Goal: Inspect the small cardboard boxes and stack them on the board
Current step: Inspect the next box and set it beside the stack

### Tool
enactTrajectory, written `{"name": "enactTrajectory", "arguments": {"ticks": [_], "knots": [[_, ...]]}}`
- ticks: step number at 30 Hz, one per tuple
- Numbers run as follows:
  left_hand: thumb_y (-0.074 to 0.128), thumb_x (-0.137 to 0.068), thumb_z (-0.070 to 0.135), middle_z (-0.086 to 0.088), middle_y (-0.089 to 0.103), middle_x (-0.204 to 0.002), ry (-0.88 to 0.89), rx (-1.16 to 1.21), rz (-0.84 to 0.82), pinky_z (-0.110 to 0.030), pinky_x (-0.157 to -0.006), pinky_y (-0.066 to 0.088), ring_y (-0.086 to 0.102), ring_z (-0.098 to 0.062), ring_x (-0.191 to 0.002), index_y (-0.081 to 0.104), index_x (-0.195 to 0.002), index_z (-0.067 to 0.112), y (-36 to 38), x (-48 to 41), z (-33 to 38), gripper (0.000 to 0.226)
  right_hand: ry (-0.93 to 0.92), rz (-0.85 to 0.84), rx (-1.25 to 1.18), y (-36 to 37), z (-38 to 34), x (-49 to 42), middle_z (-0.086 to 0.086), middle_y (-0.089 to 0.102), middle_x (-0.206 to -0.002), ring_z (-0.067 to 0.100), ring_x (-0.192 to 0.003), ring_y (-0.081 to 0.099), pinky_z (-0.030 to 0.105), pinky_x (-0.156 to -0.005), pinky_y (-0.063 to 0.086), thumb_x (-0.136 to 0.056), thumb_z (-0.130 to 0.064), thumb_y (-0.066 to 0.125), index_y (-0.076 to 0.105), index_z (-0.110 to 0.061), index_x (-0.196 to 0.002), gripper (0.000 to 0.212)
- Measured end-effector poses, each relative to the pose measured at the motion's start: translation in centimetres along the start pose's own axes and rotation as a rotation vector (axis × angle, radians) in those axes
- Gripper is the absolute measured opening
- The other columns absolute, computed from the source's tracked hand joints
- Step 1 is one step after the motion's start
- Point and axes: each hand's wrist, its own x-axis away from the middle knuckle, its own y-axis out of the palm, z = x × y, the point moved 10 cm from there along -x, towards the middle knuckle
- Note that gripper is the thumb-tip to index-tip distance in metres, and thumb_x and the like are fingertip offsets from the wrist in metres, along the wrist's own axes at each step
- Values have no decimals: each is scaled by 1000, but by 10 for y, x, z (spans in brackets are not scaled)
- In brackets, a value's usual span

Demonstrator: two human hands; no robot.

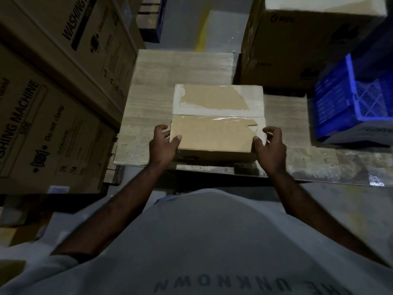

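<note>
A small flat cardboard box (pixel 214 124), sealed with clear tape and with torn white paper on its far half, lies on the pale wood-grain board (pixel 182 67). My left hand (pixel 162 143) holds its near left corner, thumb on the top face and fingers curled along the left side. At the near right corner my right hand (pixel 270 145) holds it the same way, thumb on top and fingers curled at the right edge. Only this one small box is in view.
Tall washing-machine cartons (pixel 53 103) wall in the left side of the board. A large brown carton (pixel 297 43) stands at the back right, and a blue plastic crate (pixel 350 107) sits on the right. The board's near edge runs just behind my wrists.
</note>
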Motion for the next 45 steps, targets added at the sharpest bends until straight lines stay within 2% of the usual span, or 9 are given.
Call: {"name": "enactTrajectory", "arguments": {"ticks": [9, 15, 19, 21, 25, 30, 35, 40, 45], "knots": [[80, -87, 35, 1, 60, -120, -10, -133, -156, -35, -93, 53, 60, -20, -105, 48, -140, 15, 13, -42, 26, 65, -24, -125, 49, 4, -45, -56, 15, 57, -148, 29, -124, 61, 35, -93, 52, -97, -22, 71, 40, -16, -151, 63], [73, -84, 60, -8, 70, -128, -306, 249, -336, -46, -97, 56, 69, -26, -111, 63, -130, 17, 44, -36, -19, 64, -87, -148, 160, 15, -70, -86, 18, 54, -149, 32, -133, 54, 30, -99, 45, -94, -20, 73, 42, -9, -151, 66], [77, -41, 92, -5, 44, -153, -599, 357, -458, -73, -92, 46, 44, -43, -137, 49, -147, 40, 53, -8, -47, 121, -154, -163, 280, 24, -82, -99, 18, 45, -153, 32, -141, 44, 32, -108, 38, -93, -20, 75, 42, -8, -152, 69], [80, -42, 87, -8, 29, -163, -649, 448, -451, -79, -84, 45, 32, -52, -143, 42, -151, 43, 56, -1, -50, 124, -180, -182, 323, 29, -86, -105, 17, 42, -155, 30, -141, 43, 26, -103, 34, -93, -22, 75, 42, -9, -153, 69], [88, -51, 74, -11, 16, -168, -722, 625, -412, -77, -81, 48, 22, -60, -144, 38, -154, 38, 61, 5, -51, 119, -257, -193, 435, 44, -101, -112, 18, 42, -153, 34, -142, 40, 41, -111, 39, -92, -23, 74, 44, -8, -151, 68], [79, -80, 58, -12, 20, -165, -747, 796, -364, -75, -105, 37, 20, -54, -148, 41, -150, 27, 67, 11, -48, 85, -451, -298, 560, 86, -128, -114, 21, 46, -147, 43, -142, 37, 53, -112, 42, -90, -26, 73, 47, -11, -146, 64], [83, -79, 53, -16, 37, -155, -776, 906, -392, -77, -103, 38, 35, -57, -139, 48, -141, 16, 72, 13, -55, 80, -523, -500, 732, 138, -152, -121, 22, 52, -146, 43, -137, 46, 53, -111, 42, -89, -54, 71, 40, -11, -153, 83], [81, -80, 55, -24, 50, -145, -783, 953, -422, -69, -91, 52, 53, -59, -122, 48, -145, 17, 72, 19, -59, 83, -508, -649, 887, 166, -159, -131, 18, 68, -109, 39, -102, 65, 48, -91, 54, -92, -70, 62, 53, -17, -110, 57], [66, -86, 65, -24, 48, -148, -778, 992, -494, -63, -94, 51, 49, -60, -126, 44, -149, 18, 76, 29, -56, 82, -461, -667, 879, 173, -170, -139, 14, 66, -114, 36, -104, 61, 43, -94, 49, -96, -77, 43, 62, -11, -116, 71]]}}
